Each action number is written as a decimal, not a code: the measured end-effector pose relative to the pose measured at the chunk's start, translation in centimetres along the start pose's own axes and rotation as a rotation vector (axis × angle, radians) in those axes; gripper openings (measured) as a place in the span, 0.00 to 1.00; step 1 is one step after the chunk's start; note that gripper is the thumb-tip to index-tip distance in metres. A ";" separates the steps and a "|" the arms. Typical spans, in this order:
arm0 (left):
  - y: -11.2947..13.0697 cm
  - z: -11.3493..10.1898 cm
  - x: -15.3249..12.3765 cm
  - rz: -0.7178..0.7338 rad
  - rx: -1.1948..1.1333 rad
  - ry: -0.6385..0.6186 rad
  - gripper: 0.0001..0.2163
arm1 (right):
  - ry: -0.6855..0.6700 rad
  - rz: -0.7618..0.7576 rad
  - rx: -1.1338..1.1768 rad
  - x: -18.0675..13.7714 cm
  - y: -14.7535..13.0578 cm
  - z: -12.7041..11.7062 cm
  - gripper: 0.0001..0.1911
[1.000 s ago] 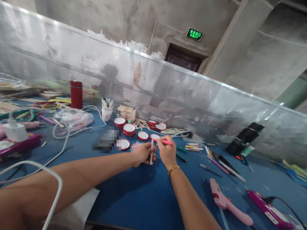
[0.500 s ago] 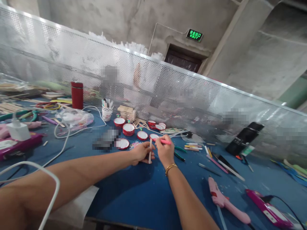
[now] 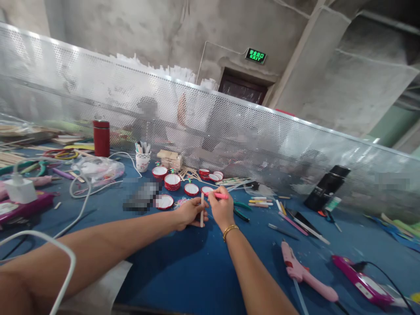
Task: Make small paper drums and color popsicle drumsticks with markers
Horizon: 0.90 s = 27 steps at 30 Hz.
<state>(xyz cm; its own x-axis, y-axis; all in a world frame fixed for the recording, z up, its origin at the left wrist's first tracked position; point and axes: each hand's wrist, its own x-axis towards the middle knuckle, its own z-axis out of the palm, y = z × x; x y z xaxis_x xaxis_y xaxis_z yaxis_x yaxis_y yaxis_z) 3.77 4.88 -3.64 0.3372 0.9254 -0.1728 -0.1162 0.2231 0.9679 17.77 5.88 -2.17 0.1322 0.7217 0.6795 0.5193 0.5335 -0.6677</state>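
Observation:
My left hand (image 3: 190, 213) is closed on a flat pale wooden craft stick (image 3: 202, 211), holding it roughly upright above the blue table. In my right hand (image 3: 221, 208), with a gold bracelet at the wrist, is a pink marker pen (image 3: 220, 195). Its tip points left at the upper part of the stick; whether it touches cannot be made out. Just beyond my hands are several small round red-rimmed pieces with white faces, among them one nearest my left hand (image 3: 164, 201) and another (image 3: 191, 189) behind it. Small pastel bits (image 3: 180, 202) lie beside my left fingers.
A dark phone-like object (image 3: 141, 197) lies left of my hands. Green-handled pliers (image 3: 242, 211) and several pens (image 3: 260, 202) are to the right. A pink glue gun (image 3: 303, 273) lies nearer. A perforated metal screen (image 3: 183, 127) runs along the back; a white cable (image 3: 67, 249) crosses the left.
The view has shifted slightly, so the scene sits a little lower and further left. Both hands keep their hold, with the marker still at the stick's upper part.

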 end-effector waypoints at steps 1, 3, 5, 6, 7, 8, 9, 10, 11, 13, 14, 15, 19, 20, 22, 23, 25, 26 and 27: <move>0.0 0.0 0.0 0.001 -0.003 0.002 0.08 | -0.001 0.001 0.007 0.0 0.1 0.1 0.10; 0.0 0.0 0.0 0.003 -0.007 0.009 0.08 | -0.008 0.013 0.025 0.0 0.2 0.1 0.10; 0.1 0.2 -0.1 0.004 -0.007 0.020 0.08 | -0.016 0.032 0.041 0.0 0.3 0.2 0.10; 0.2 0.3 -0.2 0.002 -0.004 0.025 0.07 | -0.020 0.040 0.047 -0.1 0.3 0.2 0.10; 0.3 0.3 -0.3 0.000 0.000 0.032 0.06 | -0.024 0.045 0.053 -0.1 0.4 0.2 0.10; 0.4 0.4 -0.3 -0.002 0.004 0.039 0.05 | -0.027 0.047 0.058 -0.1 0.4 0.2 0.10; 0.4 0.4 -0.4 -0.004 0.008 0.045 0.05 | -0.027 0.048 0.063 -0.1 0.4 0.3 0.10; 0.4 0.4 -0.4 -0.007 0.011 0.047 0.05 | -0.026 0.048 0.067 -0.1 0.5 0.3 0.10; 0.4 0.4 -0.3 -0.009 0.011 0.047 0.05 | -0.023 0.048 0.070 0.0 0.5 0.3 0.10; 0.3 0.4 -0.2 -0.006 0.004 0.037 0.07 | -0.014 0.038 0.068 0.0 0.4 0.3 0.10; 0.2 0.3 -0.2 -0.001 -0.001 0.034 0.08 | -0.010 0.029 0.062 0.0 0.4 0.3 0.10; 0.2 0.3 -0.1 0.003 -0.006 0.033 0.08 | -0.008 0.017 0.056 0.1 0.4 0.3 0.10; 0.1 0.3 -0.1 0.002 -0.013 0.036 0.07 | -0.024 0.007 0.047 0.1 0.4 0.3 0.10; 0.1 0.4 -0.1 0.000 -0.012 0.034 0.07 | -0.027 0.008 0.046 0.1 0.4 0.2 0.10; 0.2 0.4 -0.2 0.000 -0.009 0.036 0.07 | -0.025 0.001 0.040 0.1 0.4 0.1 0.10; 0.2 0.5 -0.2 0.002 -0.007 0.035 0.07 | -0.023 -0.004 0.034 0.1 0.4 0.1 0.10; 0.2 0.5 -0.2 0.005 0.001 0.035 0.06 | -0.023 -0.006 0.020 0.2 0.3 -0.1 0.10; 0.2 0.5 -0.2 0.005 0.007 0.038 0.05 | -0.025 -0.001 0.016 0.2 0.2 -0.1 0.10; 0.2 0.6 -0.2 0.004 0.011 0.041 0.05 | -0.028 0.005 0.014 0.2 0.2 -0.1 0.10</move>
<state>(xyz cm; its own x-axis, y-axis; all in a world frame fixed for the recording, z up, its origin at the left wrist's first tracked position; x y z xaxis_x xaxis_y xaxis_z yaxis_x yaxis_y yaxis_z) 4.22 4.60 -3.31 0.2980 0.9382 -0.1761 -0.1073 0.2162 0.9704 18.01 6.05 -2.15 0.1111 0.7363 0.6674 0.5070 0.5356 -0.6753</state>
